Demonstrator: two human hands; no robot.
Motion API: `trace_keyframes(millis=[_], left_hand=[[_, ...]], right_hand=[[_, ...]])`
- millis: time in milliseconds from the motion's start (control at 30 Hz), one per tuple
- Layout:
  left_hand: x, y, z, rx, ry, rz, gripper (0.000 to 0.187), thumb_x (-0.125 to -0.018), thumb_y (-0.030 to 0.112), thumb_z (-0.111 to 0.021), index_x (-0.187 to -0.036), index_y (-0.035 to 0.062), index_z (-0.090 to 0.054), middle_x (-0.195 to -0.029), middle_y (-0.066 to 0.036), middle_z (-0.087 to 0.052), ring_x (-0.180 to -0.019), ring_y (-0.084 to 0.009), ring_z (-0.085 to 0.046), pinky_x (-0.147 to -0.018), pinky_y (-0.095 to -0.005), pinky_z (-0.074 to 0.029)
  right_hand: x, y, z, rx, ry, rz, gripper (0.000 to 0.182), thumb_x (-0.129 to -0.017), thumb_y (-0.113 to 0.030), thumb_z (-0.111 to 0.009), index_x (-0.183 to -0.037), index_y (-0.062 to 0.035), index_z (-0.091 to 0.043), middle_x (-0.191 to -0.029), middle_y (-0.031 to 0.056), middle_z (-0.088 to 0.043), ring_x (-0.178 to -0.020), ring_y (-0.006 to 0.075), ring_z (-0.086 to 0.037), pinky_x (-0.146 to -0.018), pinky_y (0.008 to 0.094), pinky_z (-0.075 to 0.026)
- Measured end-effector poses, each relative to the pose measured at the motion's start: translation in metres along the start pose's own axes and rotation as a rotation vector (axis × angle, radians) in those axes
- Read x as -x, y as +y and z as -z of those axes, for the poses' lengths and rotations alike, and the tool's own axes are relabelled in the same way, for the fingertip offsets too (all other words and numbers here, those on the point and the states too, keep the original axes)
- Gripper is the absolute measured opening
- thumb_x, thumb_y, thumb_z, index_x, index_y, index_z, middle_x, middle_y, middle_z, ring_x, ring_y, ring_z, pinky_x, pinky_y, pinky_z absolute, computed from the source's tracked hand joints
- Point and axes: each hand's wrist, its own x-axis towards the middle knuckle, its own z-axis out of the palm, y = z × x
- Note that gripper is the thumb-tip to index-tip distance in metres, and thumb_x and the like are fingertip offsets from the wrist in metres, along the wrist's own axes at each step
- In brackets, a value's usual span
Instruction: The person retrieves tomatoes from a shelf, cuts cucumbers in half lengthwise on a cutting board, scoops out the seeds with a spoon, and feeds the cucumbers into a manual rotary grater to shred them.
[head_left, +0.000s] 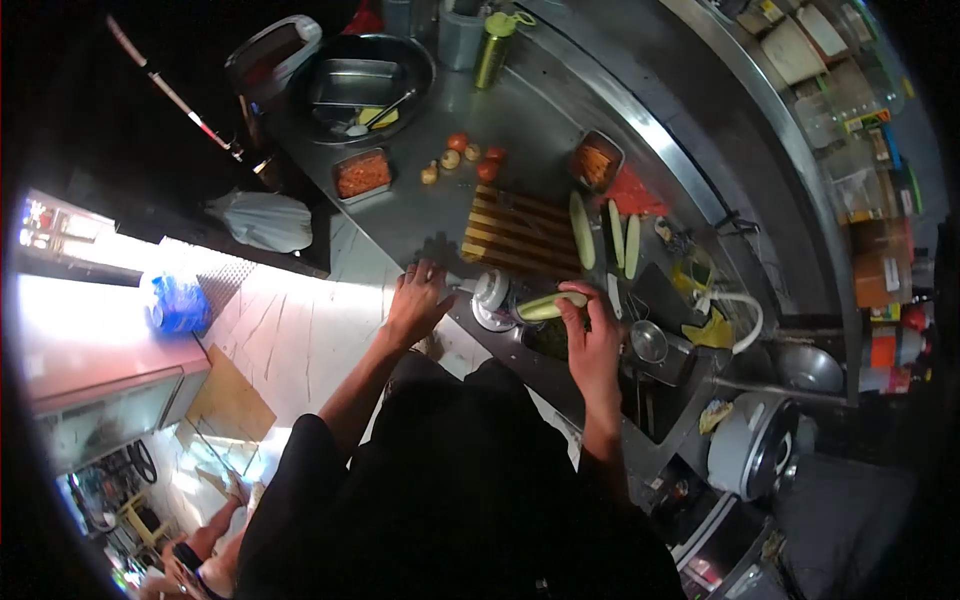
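A pale green, peeled-looking length of cucumber or zucchini (552,306) is pinched between the thumb and fingers of my right hand (592,325). Its left end meets a small white and clear hand-cranked device (492,298) at the counter's near edge. On the device's left side, my left hand (415,302) is closed around the end of the crank handle (459,284); the fingers partly hide the grip. Just beyond the device lies a striped wooden cutting board (505,228). A halved long green vegetable (582,230) rests along its right edge, with cut strips (632,246) farther right.
Metal trays of chopped red food (362,175) and orange shreds (596,162) flank tomatoes (490,165) and onions (450,159). A large dark basin (420,75) stands at the back. On the right are a strainer (649,342), a sink and a rice cooker (745,445). Another person sits lower left.
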Motion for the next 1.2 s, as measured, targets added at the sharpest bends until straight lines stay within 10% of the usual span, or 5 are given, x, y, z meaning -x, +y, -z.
trace_keyframes(millis=[367,467,867,933,1200], left_hand=[[-0.067,-0.115,-0.142,-0.243,0.01,-0.478,0.025,-0.081,0.018,-0.067,-0.103,0.0072,-0.07,-0.113,-0.014,-0.067,-0.099,-0.0358,-0.065,-0.095,-0.0531,-0.048],[-0.096,-0.059,-0.087,-0.231,-0.237,-0.042,0.032,-0.079,0.022,-0.072,-0.104,0.0016,-0.07,-0.11,-0.024,-0.065,-0.105,-0.0415,-0.062,-0.093,-0.052,-0.048],[-0.064,0.138,0.114,-0.154,-0.369,-0.048,0.034,-0.083,0.024,-0.07,-0.107,0.0004,-0.066,-0.1,-0.024,-0.064,-0.096,-0.042,-0.062,-0.077,-0.0509,-0.053],[-0.004,0.091,0.068,-0.455,0.165,-0.555,0.026,-0.085,0.022,-0.068,-0.101,0.0016,-0.068,-0.088,-0.017,-0.062,-0.08,-0.0383,-0.059,-0.064,-0.0463,-0.05],[-0.033,-0.066,-0.098,-0.391,0.306,-0.52,0.009,-0.085,0.015,-0.063,-0.088,0.0069,-0.065,-0.066,-0.007,-0.056,-0.056,-0.026,-0.054,-0.047,-0.0423,-0.045]], right_hand=[[0.005,0.018,0.008,0.022,-0.065,0.008,0.016,-0.094,-0.01,-0.067,-0.107,-0.0006,-0.067,-0.109,0.0123,-0.071,-0.095,0.0308,-0.069,-0.082,0.0356,-0.052],[0.004,0.022,0.006,-0.069,-0.048,0.013,0.017,-0.093,-0.008,-0.067,-0.109,-0.0011,-0.067,-0.107,0.0133,-0.071,-0.093,0.0328,-0.068,-0.079,0.0387,-0.052],[0.006,0.043,0.009,-0.18,-0.086,0.059,0.021,-0.095,-0.007,-0.065,-0.114,-0.0001,-0.064,-0.105,0.0168,-0.069,-0.095,0.0361,-0.066,-0.081,0.0421,-0.052],[0.001,0.038,0.011,-0.227,-0.045,0.037,0.022,-0.094,-0.006,-0.066,-0.114,0.0001,-0.064,-0.103,0.017,-0.066,-0.095,0.0365,-0.065,-0.08,0.0415,-0.051],[-0.002,0.04,-0.001,-0.124,0.051,0.043,0.02,-0.094,-0.007,-0.067,-0.114,-0.0048,-0.066,-0.103,0.015,-0.064,-0.092,0.0341,-0.064,-0.08,0.0407,-0.051]])
